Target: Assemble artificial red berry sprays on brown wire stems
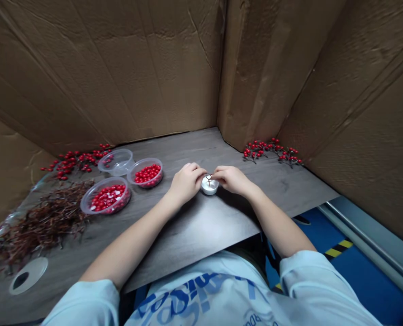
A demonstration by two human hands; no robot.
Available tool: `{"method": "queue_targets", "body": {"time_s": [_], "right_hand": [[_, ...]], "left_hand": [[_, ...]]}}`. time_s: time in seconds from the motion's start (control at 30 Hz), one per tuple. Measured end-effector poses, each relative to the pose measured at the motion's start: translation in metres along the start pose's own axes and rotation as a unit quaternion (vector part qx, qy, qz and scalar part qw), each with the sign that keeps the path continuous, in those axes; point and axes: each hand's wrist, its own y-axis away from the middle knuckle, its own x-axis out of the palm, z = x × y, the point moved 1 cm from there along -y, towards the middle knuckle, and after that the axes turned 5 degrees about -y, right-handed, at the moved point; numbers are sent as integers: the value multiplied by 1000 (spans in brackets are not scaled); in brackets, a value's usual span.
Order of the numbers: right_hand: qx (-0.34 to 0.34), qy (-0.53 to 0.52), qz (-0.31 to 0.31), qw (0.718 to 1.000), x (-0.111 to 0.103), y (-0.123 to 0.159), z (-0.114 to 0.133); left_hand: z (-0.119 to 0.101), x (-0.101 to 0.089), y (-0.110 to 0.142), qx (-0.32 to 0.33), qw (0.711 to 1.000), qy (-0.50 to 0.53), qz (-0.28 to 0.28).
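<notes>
My left hand (187,182) and my right hand (234,180) meet over a small round dish (210,191) with white contents. Between their closed fingertips is a thin dark brown twig (209,182), pinched from both sides. Its lower part reaches down to the white contents; whether it touches them I cannot tell. Left of my left hand stand a plastic tub of red berries (147,174) and a larger tub of red and white-tipped berries (108,196).
Behind the tubs is a clear plastic tub (117,163). Brown bare twigs (48,217) lie piled at left, near a round lid (29,276). Red-berried sprigs lie at back left (74,164) and back right (271,150). Cardboard walls (136,72) enclose the grey table (184,235).
</notes>
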Motion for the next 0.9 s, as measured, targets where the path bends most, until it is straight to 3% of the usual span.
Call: {"method": "queue_targets", "body": {"time_s": [0.63, 0.8, 0.9], "right_hand": [[15, 67, 24, 997, 5, 1, 2], [20, 71, 30, 997, 4, 0, 3], [22, 61, 3, 998, 2, 0, 5]], "left_hand": [[-3, 7, 3, 8, 998, -28, 50], [-2, 7, 3, 11, 998, -27, 48], [-1, 2, 2, 9, 999, -26, 24]]}}
